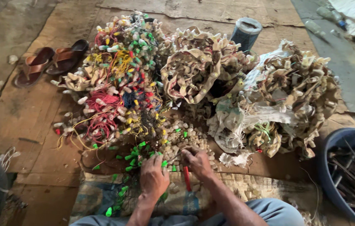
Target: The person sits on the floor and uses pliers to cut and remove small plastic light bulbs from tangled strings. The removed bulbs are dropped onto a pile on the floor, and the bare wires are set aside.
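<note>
The floor (39, 113) is covered with flattened cardboard and a woven mat, and most of its middle is taken up by three big heaps of tangled light strings. The right heap (286, 92) is mostly beige sockets mixed with torn white sacking. The middle heap (194, 67) is beige loops of the same kind. The left heap (119, 71) is the colourful one, with red, yellow and green wires and capped bulbs.

At the right edge stands a blue tub (332, 167) holding what look like thin rods or tools. A dark spool (246, 31) stands behind the middle heap, near the far edge. A pair of brown sandals (50, 60) lies on the left side of the cardboard.

In front of the heaps, near the person's knees, lies a small pile of loose pieces (186, 140), beige ones with green caps (133, 157) scattered at its left.

The left hand (153, 178) rests palm down on the green-capped string, fingers curled over it. The right hand (197, 162) is closed, pinching something small at the near edge of the loose pile; a red-handled tool (187, 179) sticks out beneath it, though whether the hand grips it cannot be told.

Judging by the sizes, the work is at an early stage: the loose pile is small, and the three heaps appear largely untouched.
</note>
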